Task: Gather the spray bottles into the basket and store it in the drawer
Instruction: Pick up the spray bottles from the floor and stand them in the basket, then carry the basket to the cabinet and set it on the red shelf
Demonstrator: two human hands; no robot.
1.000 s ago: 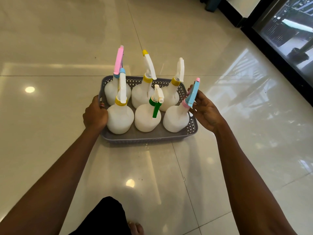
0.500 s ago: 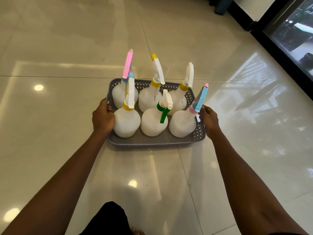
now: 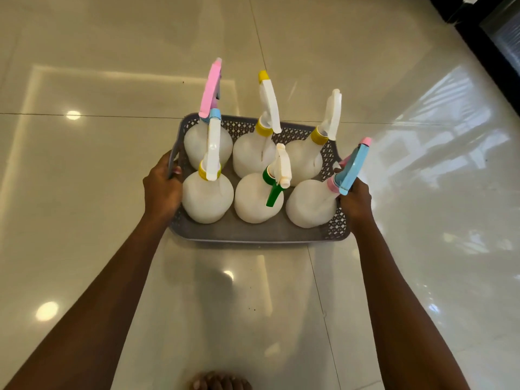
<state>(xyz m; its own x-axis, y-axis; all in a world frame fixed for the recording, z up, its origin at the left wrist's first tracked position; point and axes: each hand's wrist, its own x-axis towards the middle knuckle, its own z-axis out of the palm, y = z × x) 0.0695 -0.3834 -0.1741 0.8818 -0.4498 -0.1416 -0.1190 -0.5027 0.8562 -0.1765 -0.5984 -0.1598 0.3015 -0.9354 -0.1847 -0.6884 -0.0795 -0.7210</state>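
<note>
A grey perforated basket (image 3: 253,230) hangs above the floor, carried between both hands. Several white spray bottles stand upright inside it in two rows. The near row has a yellow-collared bottle (image 3: 207,199), a green-triggered bottle (image 3: 254,202) and a bottle with a blue and pink head (image 3: 309,205). The far row includes a pink-headed bottle (image 3: 197,144). My left hand (image 3: 161,190) grips the basket's left rim. My right hand (image 3: 355,199) grips the right rim, partly hidden behind the blue spray head.
Glossy cream floor tiles (image 3: 112,164) spread all around. A dark door frame and glass panel (image 3: 495,43) run along the upper right. My bare foot (image 3: 222,382) shows at the bottom edge. No drawer is in view.
The basket has risen off the floor and appears closer. My right hand has shut on the right rim. The view has shifted, pushing the dark frame toward the corner.
</note>
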